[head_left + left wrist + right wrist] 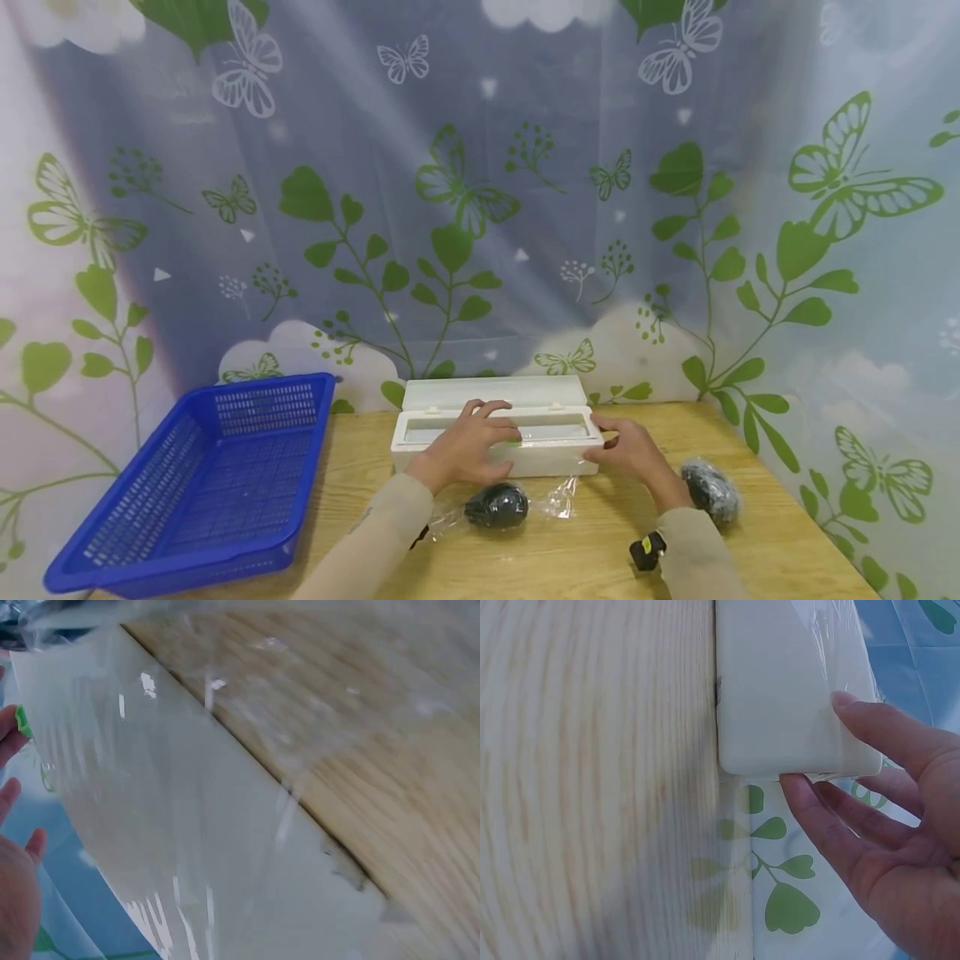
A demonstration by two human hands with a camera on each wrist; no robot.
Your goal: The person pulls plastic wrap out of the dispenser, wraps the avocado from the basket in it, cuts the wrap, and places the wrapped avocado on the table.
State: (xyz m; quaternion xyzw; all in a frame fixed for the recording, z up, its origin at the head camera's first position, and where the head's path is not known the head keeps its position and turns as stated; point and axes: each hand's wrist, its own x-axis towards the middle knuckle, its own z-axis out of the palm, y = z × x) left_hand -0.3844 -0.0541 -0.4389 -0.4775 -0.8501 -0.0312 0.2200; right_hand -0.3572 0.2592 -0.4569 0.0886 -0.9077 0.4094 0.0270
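Observation:
A long white cling film dispenser (495,460) stands on the table with its lid (495,393) raised at the back. My left hand (468,442) reaches over its front edge; a fingertip touches a small green slider (23,721), the thumb apart from it. With thumb on the front and fingers round the end, my right hand (900,817) grips the dispenser's right end. Clear film (172,787) hangs down the front and spreads over the table. A dark avocado-like fruit (497,506) lies on this film, just before the dispenser. Another dark fruit (708,493), wrapped in film, lies right of my right forearm.
A blue plastic basket (300,492) with slotted walls stands at the left of the wooden table (555,567). Behind the table hangs a printed curtain (540,292) with butterflies and leaves, close to the dispenser's lid.

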